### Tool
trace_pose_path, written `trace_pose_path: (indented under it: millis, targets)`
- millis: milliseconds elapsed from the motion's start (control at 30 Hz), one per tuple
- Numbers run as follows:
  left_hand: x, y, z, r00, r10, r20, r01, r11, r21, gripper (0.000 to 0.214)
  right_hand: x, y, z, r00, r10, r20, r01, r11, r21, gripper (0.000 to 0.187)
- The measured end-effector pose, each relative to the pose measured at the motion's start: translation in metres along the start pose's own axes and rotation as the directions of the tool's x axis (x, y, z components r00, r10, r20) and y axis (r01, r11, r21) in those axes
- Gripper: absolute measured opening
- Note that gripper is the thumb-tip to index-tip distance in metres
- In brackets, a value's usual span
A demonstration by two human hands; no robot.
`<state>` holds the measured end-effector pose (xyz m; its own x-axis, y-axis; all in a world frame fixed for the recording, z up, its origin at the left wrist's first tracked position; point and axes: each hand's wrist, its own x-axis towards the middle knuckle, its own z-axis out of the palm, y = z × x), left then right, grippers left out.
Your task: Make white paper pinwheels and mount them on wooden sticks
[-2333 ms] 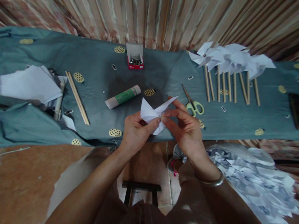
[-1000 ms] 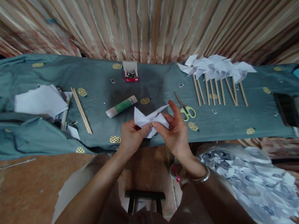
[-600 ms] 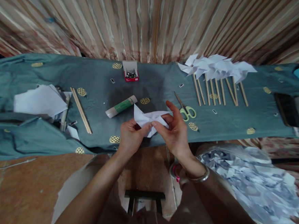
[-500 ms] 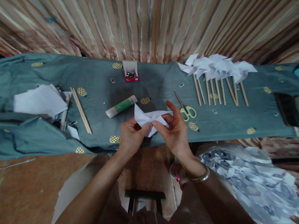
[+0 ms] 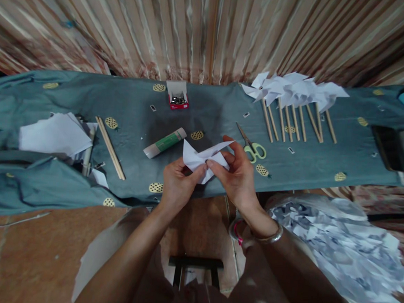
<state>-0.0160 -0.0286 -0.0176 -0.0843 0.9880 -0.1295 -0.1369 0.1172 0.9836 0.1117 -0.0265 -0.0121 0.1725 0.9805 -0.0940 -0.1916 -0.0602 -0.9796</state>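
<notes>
Between my two hands, over the front edge of the table, is a white paper pinwheel (image 5: pixel 197 158) with folded blades. My left hand (image 5: pixel 179 180) grips its left side, thumb pressed near the centre. On the right side my right hand (image 5: pixel 238 177) pinches it, thumb also at the centre and index finger raised behind a blade. Just beyond my left hand lies a glue stick (image 5: pixel 165 143) with a green label. Scissors (image 5: pixel 254 148) with pale green handles rest beyond my right hand.
Finished pinwheels on wooden sticks (image 5: pixel 296 91) lie at the back right. A small red box (image 5: pixel 178 104) holds metal pins. To the left are paper sheets (image 5: pixel 53 134) and loose sticks (image 5: pixel 110 149). A bag of paper pieces (image 5: pixel 340 253) stands at lower right, a phone (image 5: pixel 389 148) at far right.
The right-hand blade of the pinwheel has lifted and stands up more steeply behind my right fingers. Both hands stay in nearly the same place, still holding the paper.
</notes>
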Motion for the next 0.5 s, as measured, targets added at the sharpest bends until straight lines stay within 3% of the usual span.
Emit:
trace_pose_path:
  millis: [500]
  targets:
    - [0.0014, 0.0001, 0.0011, 0.998, -0.067, 0.002, 0.067, 0.993, -0.098, 0.027, 0.0030, -0.0017, -0.0003, 0.996, 0.090, 0.016, -0.091, 0.995, 0.041, 0.066]
